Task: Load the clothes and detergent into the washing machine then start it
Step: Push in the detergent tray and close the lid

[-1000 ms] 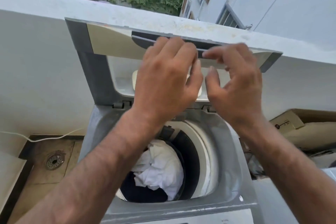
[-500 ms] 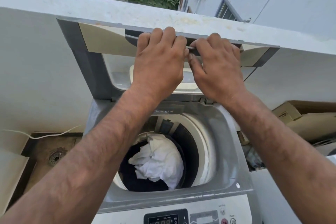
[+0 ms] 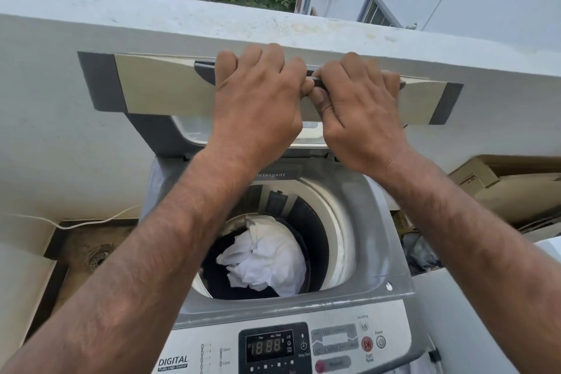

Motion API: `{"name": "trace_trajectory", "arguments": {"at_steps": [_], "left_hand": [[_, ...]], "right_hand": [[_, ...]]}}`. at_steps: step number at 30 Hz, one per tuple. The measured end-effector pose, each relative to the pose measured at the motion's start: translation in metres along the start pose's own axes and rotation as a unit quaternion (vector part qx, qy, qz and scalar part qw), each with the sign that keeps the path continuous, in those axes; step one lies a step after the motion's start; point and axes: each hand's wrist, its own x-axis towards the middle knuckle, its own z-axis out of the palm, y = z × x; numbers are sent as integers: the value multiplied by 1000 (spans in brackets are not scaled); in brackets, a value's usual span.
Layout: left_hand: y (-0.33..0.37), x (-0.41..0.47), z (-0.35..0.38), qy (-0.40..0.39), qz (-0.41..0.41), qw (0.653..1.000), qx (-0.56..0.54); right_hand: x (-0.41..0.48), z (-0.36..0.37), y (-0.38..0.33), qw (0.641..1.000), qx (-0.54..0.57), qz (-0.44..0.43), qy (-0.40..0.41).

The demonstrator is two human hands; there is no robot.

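Note:
A grey top-loading washing machine (image 3: 376,255) stands in front of me with its lid (image 3: 161,85) raised and folded. My left hand (image 3: 258,100) and my right hand (image 3: 361,112) both grip the dark handle on the lid's upper edge, side by side. In the open drum lie clothes (image 3: 267,261): a crumpled white piece on top of dark fabric. The control panel (image 3: 273,346) at the front shows lit digits on its display, with a red start button (image 3: 367,344) to the right. The word "detergent" is printed on the rim behind the drum.
A white parapet wall (image 3: 91,24) runs right behind the lid. A floor drain (image 3: 97,256) and a thin white cable (image 3: 85,222) lie to the left. Cardboard boxes (image 3: 498,188) are stacked at the right, with a white appliance corner (image 3: 546,249) beside them.
Both hands closed on the lid's handle and the lid's upper section has tipped forward and down. The view dropped, bringing the control panel into sight.

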Motion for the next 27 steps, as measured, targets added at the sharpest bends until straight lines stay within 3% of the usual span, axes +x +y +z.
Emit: {"name": "trace_trajectory", "arguments": {"at_steps": [6,10,16,20,27], "left_hand": [[23,-18,-24,-16,-29,999,36],[37,-35,-33,-67,-69,995,26],[59,-79,-25,-209,-175,962,31],[65,-125,-4,-292,-202,935,19],[63,-156,25,-343,-252,905,21]], "right_hand": [[-24,-19,-5,999,48,-22,-11],[-46,-28,-10,997,66,-16,-36],[-98,-17,-15,985,102,5,-138],[-142,1,-18,965,113,21,-234],[-170,27,-22,944,133,37,-300]]}}
